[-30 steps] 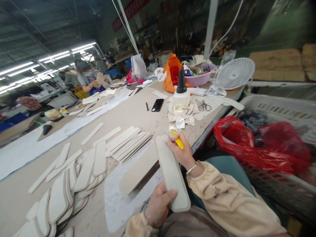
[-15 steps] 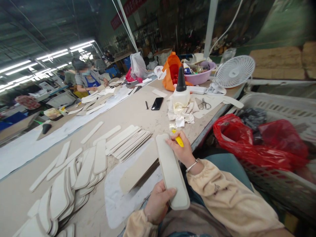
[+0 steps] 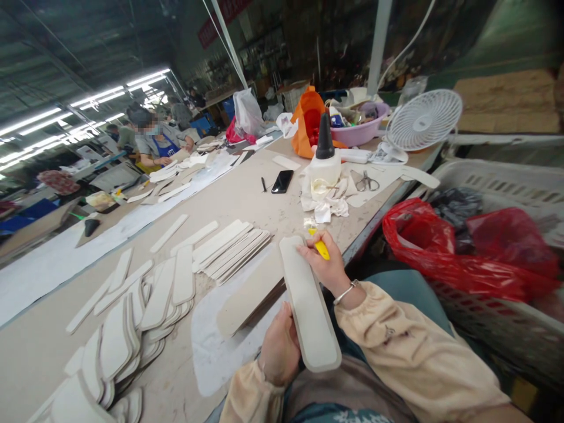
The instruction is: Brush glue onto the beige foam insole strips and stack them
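I hold a long pale panel (image 3: 311, 308) with rounded corners over the table's near edge, tilted toward me. My left hand (image 3: 279, 343) grips its lower left side, the fingers partly hidden behind it. Near the top end, my right hand (image 3: 326, 263) pinches the panel's right edge. A small yellow-handled tool (image 3: 322, 249) is also tucked in that hand, and its kind is unclear. Left of the panel lies a stack of beige pieces (image 3: 251, 294) on a white sheet (image 3: 209, 352). Beyond it, similar narrow strips (image 3: 231, 249) are lined up in a row.
Loose pale panels (image 3: 117, 338) spread over the left of the table. Farther back are a phone (image 3: 282, 181), a white bottle with black nozzle (image 3: 325, 155), scissors (image 3: 366, 182) and a fan (image 3: 425, 120). A crate (image 3: 497, 176) with red bags stands right. A co-worker (image 3: 158, 141) works far left.
My left thumb has come off the panel's face, and that hand now sits slightly higher along its left side. My right hand keeps its hold. The view has shifted slightly.
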Tool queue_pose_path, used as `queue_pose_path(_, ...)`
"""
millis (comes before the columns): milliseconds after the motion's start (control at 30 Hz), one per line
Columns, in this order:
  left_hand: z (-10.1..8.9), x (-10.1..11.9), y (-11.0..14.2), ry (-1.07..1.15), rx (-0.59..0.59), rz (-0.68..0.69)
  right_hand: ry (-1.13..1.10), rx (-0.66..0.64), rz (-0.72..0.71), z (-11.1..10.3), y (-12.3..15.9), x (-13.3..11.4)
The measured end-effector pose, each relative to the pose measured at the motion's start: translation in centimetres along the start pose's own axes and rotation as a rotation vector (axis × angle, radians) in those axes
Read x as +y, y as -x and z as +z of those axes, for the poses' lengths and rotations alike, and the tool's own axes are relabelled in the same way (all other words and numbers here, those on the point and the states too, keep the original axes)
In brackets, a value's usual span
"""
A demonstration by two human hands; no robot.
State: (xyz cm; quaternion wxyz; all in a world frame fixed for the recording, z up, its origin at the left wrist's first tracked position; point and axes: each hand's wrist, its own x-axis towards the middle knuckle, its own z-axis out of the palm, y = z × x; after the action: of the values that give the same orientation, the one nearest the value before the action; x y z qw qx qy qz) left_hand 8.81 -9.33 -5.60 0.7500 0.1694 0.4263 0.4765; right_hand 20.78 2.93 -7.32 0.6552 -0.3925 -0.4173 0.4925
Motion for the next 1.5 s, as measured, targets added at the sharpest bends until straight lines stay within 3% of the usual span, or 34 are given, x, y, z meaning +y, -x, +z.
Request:
queue_pose_path(133, 0.2, 0.3, -0.4, -0.091, -0.044, 0.058, 0.0, -0.009, 0.003, 0.0, 0.3, -0.2)
queue_pose_path(333, 0.4, 0.6, -1.4, -0.162, 0.099, 0.13, -0.027, -0.024, -0.001, 0.2, 0.7, -1.0)
queue_pose_path(1033, 0.5, 0.0, -1.6, -0.193, 0.181, 0.127, 0.081, 0.026, -0.058, 0.2, 0.6, -0.8)
queue_pose_path(1500, 0.5, 0.5, -1.3, -0.18, 0.164, 0.135, 0.107, 0.013, -0.053, 0.2, 0.6, -0.8)
